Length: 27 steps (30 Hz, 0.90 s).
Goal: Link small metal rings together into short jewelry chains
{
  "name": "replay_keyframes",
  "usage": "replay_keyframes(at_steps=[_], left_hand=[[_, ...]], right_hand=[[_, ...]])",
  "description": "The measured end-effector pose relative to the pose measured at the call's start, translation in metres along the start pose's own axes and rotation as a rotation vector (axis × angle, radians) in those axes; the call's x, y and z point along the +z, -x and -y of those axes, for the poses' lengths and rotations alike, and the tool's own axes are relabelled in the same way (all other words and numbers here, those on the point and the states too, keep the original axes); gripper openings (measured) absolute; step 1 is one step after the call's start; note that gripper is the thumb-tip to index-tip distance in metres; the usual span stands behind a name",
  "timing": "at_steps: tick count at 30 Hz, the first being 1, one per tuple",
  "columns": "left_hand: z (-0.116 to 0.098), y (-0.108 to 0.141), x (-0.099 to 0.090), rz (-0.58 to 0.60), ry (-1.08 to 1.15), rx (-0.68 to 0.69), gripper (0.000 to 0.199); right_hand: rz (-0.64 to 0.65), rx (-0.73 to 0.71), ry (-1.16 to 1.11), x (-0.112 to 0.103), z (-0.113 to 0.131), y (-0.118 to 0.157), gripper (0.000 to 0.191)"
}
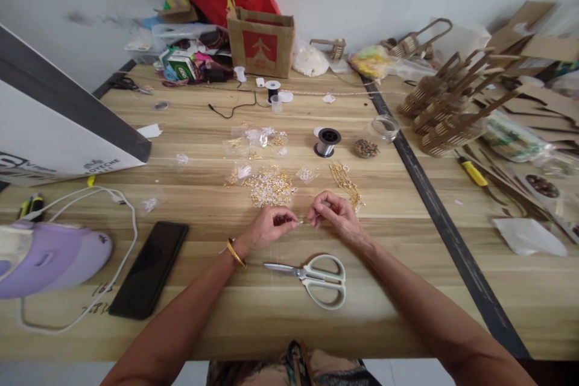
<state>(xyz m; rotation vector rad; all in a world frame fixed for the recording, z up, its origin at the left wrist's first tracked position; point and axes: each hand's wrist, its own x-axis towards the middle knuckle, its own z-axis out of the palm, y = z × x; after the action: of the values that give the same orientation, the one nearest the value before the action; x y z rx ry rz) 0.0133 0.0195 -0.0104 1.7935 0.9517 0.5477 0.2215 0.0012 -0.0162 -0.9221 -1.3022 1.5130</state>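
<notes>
My left hand [270, 226], with a gold bangle [236, 253] at the wrist, pinches a tiny shiny piece [300, 222] between thumb and forefinger. It looks like a bead, but it is too small to be sure. Close by on the right, my right hand [333, 212] has its fingertips pressed together; whatever they hold is too fine to make out. Just beyond both hands lies a pile of gold and clear beads [271, 187]. Gold chains [347, 184] lie behind my right hand. Scissors [323, 280] with pale handles rest on the table nearer my body.
A wire spool [326, 142] and a jar of beads [367, 146] stand farther back. Small bags [307, 175] lie around the pile. At left are a black phone [149, 270], a purple device [63, 258] and a white cable [134, 223]; at right, a yellow-handled tool [473, 171] and small woven baskets [446, 132].
</notes>
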Motion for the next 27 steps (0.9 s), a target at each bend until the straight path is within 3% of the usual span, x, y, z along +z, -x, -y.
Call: replay_keyframes(at_steps=[16,27], left_hand=[[0.007,-0.001,0.002,-0.045,-0.066,0.019,0.015],[0.008,0.001,0.005,-0.041,-0.014,0.006,0.016]], right_hand=[[-0.008,0.019,0.001,0.001,0.001,0.002,0.028],[0.005,-0.029,0.108,0.007,0.017,0.005,0.026]])
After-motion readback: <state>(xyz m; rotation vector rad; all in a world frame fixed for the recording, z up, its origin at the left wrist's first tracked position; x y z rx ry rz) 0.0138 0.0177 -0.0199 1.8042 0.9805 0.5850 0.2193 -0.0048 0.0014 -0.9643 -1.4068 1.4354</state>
